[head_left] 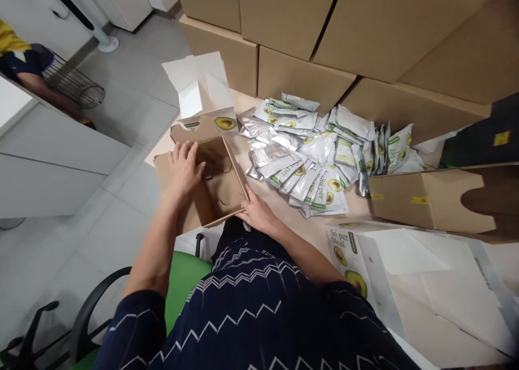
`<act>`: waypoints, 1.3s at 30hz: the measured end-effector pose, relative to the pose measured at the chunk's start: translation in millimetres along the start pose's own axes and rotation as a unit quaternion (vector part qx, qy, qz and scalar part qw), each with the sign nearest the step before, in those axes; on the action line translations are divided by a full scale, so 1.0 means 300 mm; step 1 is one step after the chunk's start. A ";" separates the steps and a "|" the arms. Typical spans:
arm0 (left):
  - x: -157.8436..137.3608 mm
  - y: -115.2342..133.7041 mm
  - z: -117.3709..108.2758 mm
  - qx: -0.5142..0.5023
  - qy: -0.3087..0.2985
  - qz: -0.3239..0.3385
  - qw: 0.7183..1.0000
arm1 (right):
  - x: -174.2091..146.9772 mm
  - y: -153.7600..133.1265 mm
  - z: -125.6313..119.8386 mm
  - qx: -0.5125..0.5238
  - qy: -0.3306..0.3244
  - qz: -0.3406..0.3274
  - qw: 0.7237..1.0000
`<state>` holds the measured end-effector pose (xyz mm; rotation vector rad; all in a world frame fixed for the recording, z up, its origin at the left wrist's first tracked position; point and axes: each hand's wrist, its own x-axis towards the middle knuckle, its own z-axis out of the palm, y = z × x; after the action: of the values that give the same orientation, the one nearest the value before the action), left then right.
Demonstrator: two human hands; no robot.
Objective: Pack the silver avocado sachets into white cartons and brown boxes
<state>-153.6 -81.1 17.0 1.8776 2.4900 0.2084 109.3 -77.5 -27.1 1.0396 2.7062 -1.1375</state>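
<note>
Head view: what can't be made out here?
All in the head view:
Pouches: lower ones covered by others; small print too small to read.
Carton: part of its left side hidden by the left hand.
White box: part of its front hidden by the carton.
Stacked boxes: walls hide any contents.
Other person: mostly cut off by the left edge.

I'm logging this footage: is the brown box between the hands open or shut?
Open. Between the left hand and right hand, the brown box shows its inner floor and walls.
</note>
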 end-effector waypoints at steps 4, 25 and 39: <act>-0.262 0.132 -0.021 -0.085 -0.066 0.141 0.984 | -0.036 0.001 -0.081 0.009 -0.028 -0.004 1.000; -0.558 0.236 0.131 -0.008 -0.046 0.052 0.998 | 0.388 0.237 -0.200 -0.252 0.077 0.159 0.951; -0.575 0.328 0.202 -0.075 -0.010 0.084 0.994 | 0.060 -0.060 -0.457 0.135 0.288 -0.123 0.940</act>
<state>-5.9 -214.1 -43.1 2.0145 2.2336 0.3664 114.8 11.7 79.7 1.2660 3.2741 -1.4741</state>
